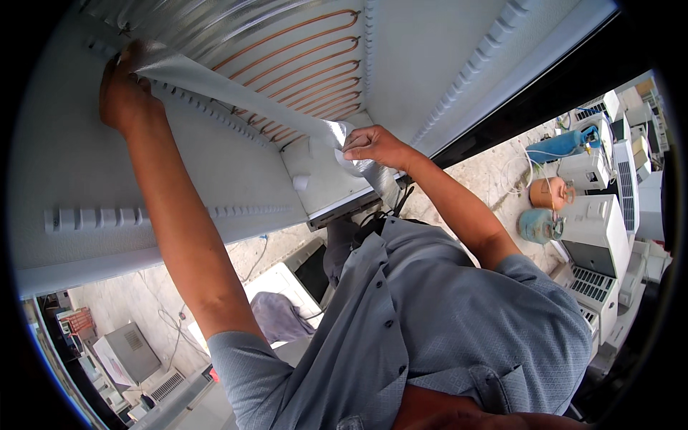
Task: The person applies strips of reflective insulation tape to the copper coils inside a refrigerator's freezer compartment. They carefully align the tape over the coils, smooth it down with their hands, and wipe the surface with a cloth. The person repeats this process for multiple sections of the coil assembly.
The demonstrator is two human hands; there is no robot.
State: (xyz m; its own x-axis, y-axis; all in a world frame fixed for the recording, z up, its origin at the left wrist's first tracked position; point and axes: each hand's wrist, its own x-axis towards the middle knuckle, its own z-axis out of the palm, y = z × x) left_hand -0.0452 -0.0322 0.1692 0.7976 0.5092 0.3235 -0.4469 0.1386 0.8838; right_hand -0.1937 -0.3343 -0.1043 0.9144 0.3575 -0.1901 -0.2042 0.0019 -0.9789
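A long strip of silver foil tape (233, 89) stretches slantwise between my hands inside a white refrigerator cabinet (75, 158). My left hand (130, 97), closed on the strip's far left end, is up beside the left wall's ribbed shelf supports. My right hand (376, 146) pinches the lower end, where the tape curls and a pale backing hangs beside it. Behind the strip, looped copper tubing (308, 64) runs across the back wall. Shiny foil (208, 25) covers the upper left part of that wall.
A small white cylinder (301, 183) is at the cabinet's inner end. Outside right are a blue gas cylinder (562, 145), an orange one (550, 193), a teal one (539, 226) and white appliance units (595, 229). A grey cloth (281, 317) lies on a white panel below.
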